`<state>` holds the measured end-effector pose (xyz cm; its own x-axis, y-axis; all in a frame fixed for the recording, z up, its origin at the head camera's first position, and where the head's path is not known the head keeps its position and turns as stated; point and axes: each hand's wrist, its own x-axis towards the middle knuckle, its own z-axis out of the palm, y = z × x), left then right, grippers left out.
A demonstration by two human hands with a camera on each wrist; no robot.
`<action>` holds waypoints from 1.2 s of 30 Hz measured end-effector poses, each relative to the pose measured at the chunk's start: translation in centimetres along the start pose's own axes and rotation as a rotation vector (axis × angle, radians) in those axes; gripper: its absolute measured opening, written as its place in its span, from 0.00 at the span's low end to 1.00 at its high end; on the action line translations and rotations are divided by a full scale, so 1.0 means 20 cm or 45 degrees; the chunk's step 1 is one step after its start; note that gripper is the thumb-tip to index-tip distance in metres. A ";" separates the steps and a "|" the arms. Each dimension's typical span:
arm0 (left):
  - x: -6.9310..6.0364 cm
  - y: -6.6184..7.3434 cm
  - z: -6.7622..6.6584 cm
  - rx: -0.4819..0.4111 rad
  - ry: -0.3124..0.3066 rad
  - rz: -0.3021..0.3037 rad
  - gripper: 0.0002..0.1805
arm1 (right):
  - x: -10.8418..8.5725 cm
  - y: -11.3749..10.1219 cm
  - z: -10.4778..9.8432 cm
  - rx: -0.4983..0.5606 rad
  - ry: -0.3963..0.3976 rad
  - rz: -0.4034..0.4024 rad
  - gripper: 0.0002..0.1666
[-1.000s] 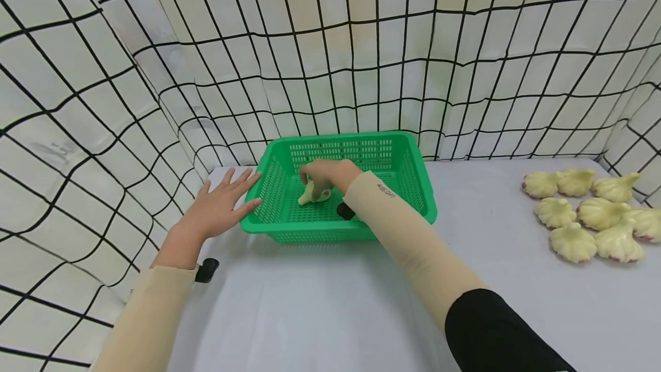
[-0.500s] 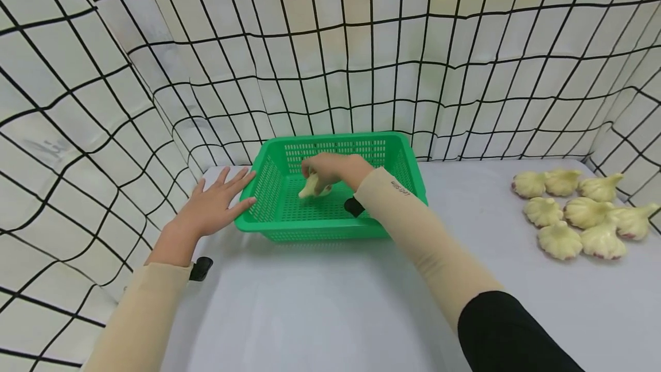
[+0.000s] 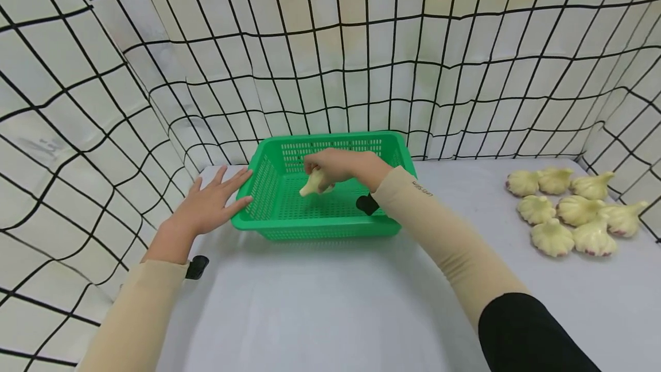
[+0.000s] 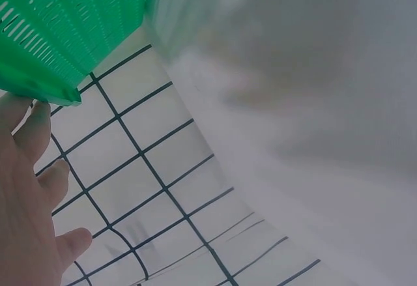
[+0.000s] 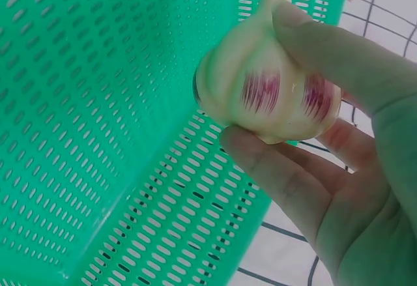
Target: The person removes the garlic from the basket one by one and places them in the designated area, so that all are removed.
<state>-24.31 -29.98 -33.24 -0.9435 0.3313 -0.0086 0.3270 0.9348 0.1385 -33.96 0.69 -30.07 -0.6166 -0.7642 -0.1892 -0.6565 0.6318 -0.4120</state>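
A garlic bulb, pale cream with purple streaks, is pinched between the thumb and fingers of my right hand. The bulb hangs inside the green perforated basket, its stem pointing left in the head view. In the right wrist view the basket floor shows below the bulb. My left hand lies with spread, straight fingers at the basket's left rim, where the fingertips touch it. Part of that hand also shows beneath the rim in the left wrist view.
Several more garlic bulbs lie grouped at the right of the white table. A white wall with black netting stands behind the basket and at both sides.
My right hand has raised the garlic bulb slightly from the basket floor and shifted a little right. The left hand keeps its place at the rim; the whole head view has drifted.
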 end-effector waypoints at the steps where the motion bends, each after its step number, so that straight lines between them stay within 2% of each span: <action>1: 0.00 0.00 0.00 0.000 -0.003 -0.002 0.41 | -0.01 0.00 0.00 0.005 0.003 -0.002 0.25; 10: 0.00 0.00 0.01 -0.013 -0.011 0.002 0.42 | -0.08 0.02 -0.03 0.012 0.040 -0.016 0.26; 23: 0.00 -0.02 0.02 -0.011 -0.002 -0.006 0.42 | -0.20 -0.03 -0.11 0.017 0.091 -0.092 0.25; 36: 0.02 -0.02 0.01 -0.017 0.014 0.010 0.42 | -0.35 -0.01 -0.13 0.031 0.216 -0.172 0.24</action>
<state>-24.73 -30.26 -33.59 -0.9414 0.3374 0.0034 0.3340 0.9303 0.1515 -30.70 6.34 -26.36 -0.5895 -0.8075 0.0212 -0.7288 0.5204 -0.4450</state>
